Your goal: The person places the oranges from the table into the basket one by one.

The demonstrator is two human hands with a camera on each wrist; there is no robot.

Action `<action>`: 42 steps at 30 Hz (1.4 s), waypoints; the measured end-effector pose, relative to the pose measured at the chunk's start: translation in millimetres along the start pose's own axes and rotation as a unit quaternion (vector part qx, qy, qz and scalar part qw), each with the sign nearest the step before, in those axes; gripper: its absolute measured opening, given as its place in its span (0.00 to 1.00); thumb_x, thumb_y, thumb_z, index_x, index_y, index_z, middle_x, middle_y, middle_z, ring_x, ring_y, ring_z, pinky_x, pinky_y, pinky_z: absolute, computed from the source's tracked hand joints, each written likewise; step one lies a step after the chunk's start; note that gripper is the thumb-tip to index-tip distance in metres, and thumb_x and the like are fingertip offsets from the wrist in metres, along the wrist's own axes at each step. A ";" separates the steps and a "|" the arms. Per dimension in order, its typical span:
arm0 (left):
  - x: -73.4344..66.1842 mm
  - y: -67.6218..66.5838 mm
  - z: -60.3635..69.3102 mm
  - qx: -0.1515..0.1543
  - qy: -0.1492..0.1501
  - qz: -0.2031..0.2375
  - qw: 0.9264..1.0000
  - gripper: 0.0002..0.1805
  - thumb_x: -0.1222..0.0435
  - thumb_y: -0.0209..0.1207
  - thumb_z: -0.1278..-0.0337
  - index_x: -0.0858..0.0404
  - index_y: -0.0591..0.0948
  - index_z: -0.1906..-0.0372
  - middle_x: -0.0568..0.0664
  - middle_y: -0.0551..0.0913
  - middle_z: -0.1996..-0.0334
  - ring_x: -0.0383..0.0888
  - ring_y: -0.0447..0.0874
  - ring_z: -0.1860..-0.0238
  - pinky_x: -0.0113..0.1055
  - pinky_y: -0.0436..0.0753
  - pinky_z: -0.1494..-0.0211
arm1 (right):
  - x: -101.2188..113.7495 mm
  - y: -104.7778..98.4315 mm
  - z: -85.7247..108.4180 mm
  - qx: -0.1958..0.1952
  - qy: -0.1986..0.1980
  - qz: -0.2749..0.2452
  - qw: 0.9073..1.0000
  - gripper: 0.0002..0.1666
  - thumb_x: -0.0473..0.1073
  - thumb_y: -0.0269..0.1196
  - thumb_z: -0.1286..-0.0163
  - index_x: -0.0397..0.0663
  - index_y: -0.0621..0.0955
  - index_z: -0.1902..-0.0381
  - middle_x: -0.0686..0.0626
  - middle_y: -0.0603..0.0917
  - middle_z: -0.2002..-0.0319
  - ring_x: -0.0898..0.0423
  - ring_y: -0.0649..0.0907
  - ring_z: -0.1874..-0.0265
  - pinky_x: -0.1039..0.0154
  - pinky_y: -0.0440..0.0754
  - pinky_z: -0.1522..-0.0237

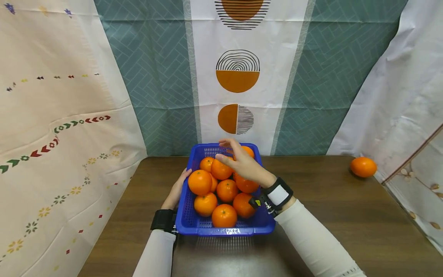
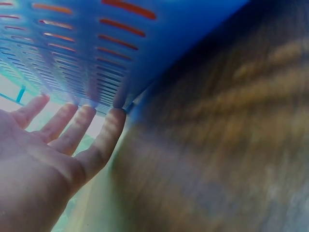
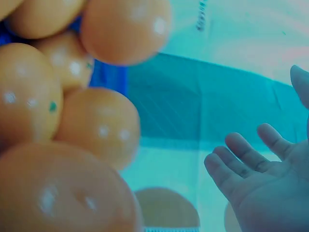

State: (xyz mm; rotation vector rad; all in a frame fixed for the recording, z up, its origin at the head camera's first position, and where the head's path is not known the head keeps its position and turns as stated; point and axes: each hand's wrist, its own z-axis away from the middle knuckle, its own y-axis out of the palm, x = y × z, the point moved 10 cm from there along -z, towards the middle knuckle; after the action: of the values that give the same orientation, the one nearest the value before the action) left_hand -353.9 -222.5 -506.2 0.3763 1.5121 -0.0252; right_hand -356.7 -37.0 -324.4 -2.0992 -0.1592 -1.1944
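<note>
A blue plastic basket [image 1: 225,231] stands on the table, piled with several oranges [image 1: 227,191]. Along its left side lies my left hand [image 1: 177,190]. In the left wrist view, that hand's fingers [image 2: 104,140] are extended, their tips at the slotted basket wall [image 2: 116,63]. Over the back right part of the basket hovers my right hand [image 1: 247,163], fingers apart and nothing held. The right wrist view shows its loosely spread fingers [image 3: 248,152], with oranges [image 3: 101,125] off to the left. Part of the back oranges is hidden by the right hand.
A lone orange [image 1: 363,167] sits at the table's back right corner. The brown wooden table [image 1: 322,215] extends on both sides of the basket. Behind it hangs a patterned cloth [image 1: 166,84], with pale cloths [image 1: 62,154] at either side.
</note>
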 end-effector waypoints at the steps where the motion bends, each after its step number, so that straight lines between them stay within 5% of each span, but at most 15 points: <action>1: 0.0 -0.3 0.0 -0.001 0.001 0.001 1.000 0.34 0.41 0.37 0.18 0.43 0.46 0.16 0.53 0.56 0.21 0.55 0.62 0.26 0.59 0.67 0.26 | 0.3 -6.8 1.2 -0.010 -0.004 -0.006 1.000 0.39 0.63 0.56 0.21 0.46 0.62 0.25 0.43 0.68 0.28 0.48 0.68 0.27 0.46 0.64 0.24; 16: 0.4 0.5 1.9 -0.010 -0.019 0.006 1.000 0.35 0.40 0.38 0.19 0.41 0.45 0.16 0.51 0.54 0.20 0.57 0.56 0.23 0.63 0.59 0.23 | -4.4 -92.6 31.6 -0.129 -0.013 -0.009 0.991 0.31 0.44 0.58 0.19 0.39 0.62 0.26 0.39 0.66 0.28 0.42 0.66 0.26 0.40 0.60 0.24; 26: 1.3 1.4 1.9 -0.009 -0.018 0.014 1.000 0.36 0.41 0.38 0.18 0.41 0.43 0.16 0.52 0.51 0.18 0.57 0.54 0.22 0.64 0.57 0.23 | -52.9 -140.9 64.6 -0.246 0.005 0.045 0.968 0.31 0.42 0.60 0.20 0.34 0.64 0.28 0.34 0.66 0.33 0.37 0.69 0.33 0.37 0.67 0.33; 36: 1.3 0.2 4.0 -0.015 -0.023 0.014 1.000 0.35 0.41 0.39 0.18 0.39 0.44 0.16 0.49 0.52 0.19 0.57 0.54 0.22 0.64 0.57 0.23 | -87.3 -170.8 94.4 -0.284 0.032 0.068 0.956 0.30 0.40 0.58 0.20 0.33 0.63 0.28 0.31 0.65 0.32 0.33 0.67 0.33 0.39 0.67 0.36; 42: 1.5 -0.7 4.1 -0.018 -0.024 0.011 0.999 0.35 0.41 0.39 0.18 0.40 0.45 0.16 0.51 0.53 0.20 0.58 0.56 0.23 0.65 0.59 0.24 | -113.0 -199.5 117.1 -0.318 0.073 0.129 0.936 0.29 0.42 0.58 0.20 0.32 0.64 0.30 0.30 0.65 0.35 0.35 0.66 0.34 0.43 0.66 0.38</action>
State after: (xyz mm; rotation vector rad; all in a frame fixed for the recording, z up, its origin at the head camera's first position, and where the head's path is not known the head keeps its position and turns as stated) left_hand -350.1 -223.9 -507.8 0.3599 1.4590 0.0100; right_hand -423.0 210.6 -349.1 -2.4505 0.6366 -1.3491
